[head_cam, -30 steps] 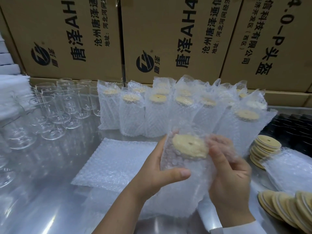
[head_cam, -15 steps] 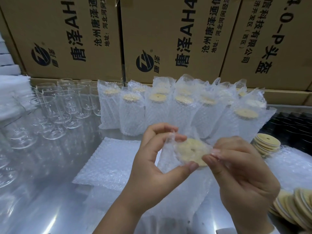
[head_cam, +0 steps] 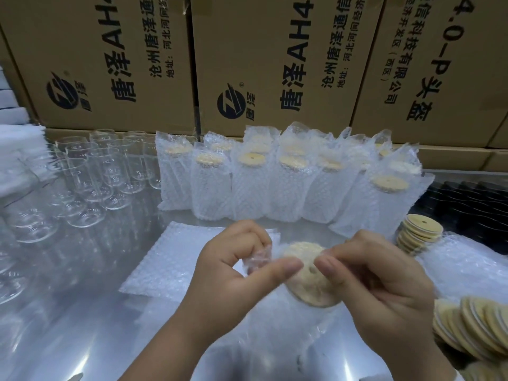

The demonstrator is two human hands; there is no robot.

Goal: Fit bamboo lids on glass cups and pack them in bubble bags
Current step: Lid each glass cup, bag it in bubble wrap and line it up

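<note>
A glass cup with a round bamboo lid (head_cam: 308, 281) sits inside a bubble bag (head_cam: 275, 339) that I hold over the steel table, lid tilted toward me. My left hand (head_cam: 231, 273) pinches the bag's top edge on the left between thumb and curled fingers. On the right, my right hand (head_cam: 373, 287) pinches the opposite edge of the bag mouth beside the lid. The cup's glass body is hidden by the bag and my hands.
Several packed cups in bubble bags (head_cam: 275, 182) stand in rows at the back, before cardboard boxes (head_cam: 275, 64). Bare glass cups (head_cam: 90, 177) crowd the left. Flat bubble bags (head_cam: 176, 262) lie in the middle. Loose bamboo lids (head_cam: 417, 235) are stacked at right, with more lids (head_cam: 475, 328) at lower right.
The bagged cup has come lower and closer to me. Both hands shifted from wrapping its sides to pinching the bag mouth at the lid.
</note>
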